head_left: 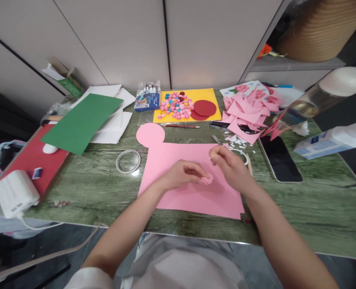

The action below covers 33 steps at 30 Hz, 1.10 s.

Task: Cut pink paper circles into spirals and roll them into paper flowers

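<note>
My left hand (182,173) and my right hand (229,166) meet over a large pink paper sheet (193,196) on the green table (106,192). The left fingers pinch a small folded pink paper piece (207,180). My right hand is curled, its thumb and fingers pressed together just above that piece; I cannot make out what they hold. A pink paper circle (150,134) lies at the sheet's upper left corner.
A tape ring (128,161) lies left of the sheet, a phone (280,158) right. Behind are a yellow sheet (208,96) with paper balls, red discs (204,108), pink scraps (244,110), markers (148,98), scissors (216,139), green paper (83,120), a glue bottle (331,140).
</note>
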### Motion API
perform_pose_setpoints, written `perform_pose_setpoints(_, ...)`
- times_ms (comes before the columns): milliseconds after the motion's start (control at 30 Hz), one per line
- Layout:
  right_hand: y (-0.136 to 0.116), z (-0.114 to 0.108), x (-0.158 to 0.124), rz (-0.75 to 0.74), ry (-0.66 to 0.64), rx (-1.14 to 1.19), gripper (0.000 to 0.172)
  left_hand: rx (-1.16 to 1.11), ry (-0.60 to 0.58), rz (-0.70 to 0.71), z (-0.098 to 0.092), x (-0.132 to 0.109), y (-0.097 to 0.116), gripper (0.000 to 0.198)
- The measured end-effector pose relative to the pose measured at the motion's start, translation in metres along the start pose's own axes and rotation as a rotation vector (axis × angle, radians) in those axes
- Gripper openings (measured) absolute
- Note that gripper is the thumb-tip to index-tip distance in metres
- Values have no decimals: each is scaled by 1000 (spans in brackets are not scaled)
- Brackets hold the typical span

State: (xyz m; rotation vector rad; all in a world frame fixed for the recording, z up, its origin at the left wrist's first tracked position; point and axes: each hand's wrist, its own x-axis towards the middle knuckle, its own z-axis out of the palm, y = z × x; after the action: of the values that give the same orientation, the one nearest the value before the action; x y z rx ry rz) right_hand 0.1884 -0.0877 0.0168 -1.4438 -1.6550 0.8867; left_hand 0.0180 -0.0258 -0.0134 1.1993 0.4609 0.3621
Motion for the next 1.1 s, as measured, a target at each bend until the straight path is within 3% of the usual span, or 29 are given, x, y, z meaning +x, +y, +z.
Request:
perform_pose_setpoints(133,29,-16,6,91,653,-84,16,-6,-21,-9,1,0,0,21)
perform_pose_setpoints(200,49,-33,7,126,873,-221,13,-14,4,0,0,1,-1,21)
perform_pose_setpoints(233,59,-42,6,155,865,-318,14,-18,31,4,0,2,-1,20)
perform_pose_setpoints(367,86,-69,4,297,666,-654,48,14,196,9,-1,5,-1,23)
perform_pose_setpoints(467,84,-73,4,306,673,-748,47,191,334,77,1,6,-1,22)
perform_pose_setpoints(600,49,-50,2,97,775,-772,25,599,531,288,3,3,-2,14)
perform_pose_setpoints(700,17,-19,-6,-243,589,-759,8,835,601,506,4,-2,-4,14)
perform_pose_setpoints(767,2,-1,-13,-393,541,-825,12,958,634,634,5,-5,-3,17)
perform_pose_setpoints(933,-4,13,-20,-400,492,-832,27,1078,638,777,11,-12,3,24)
perform_pose_setpoints(1100,-2,10,-20,-414,481,-802,21,1067,643,793,14,-12,7,24)
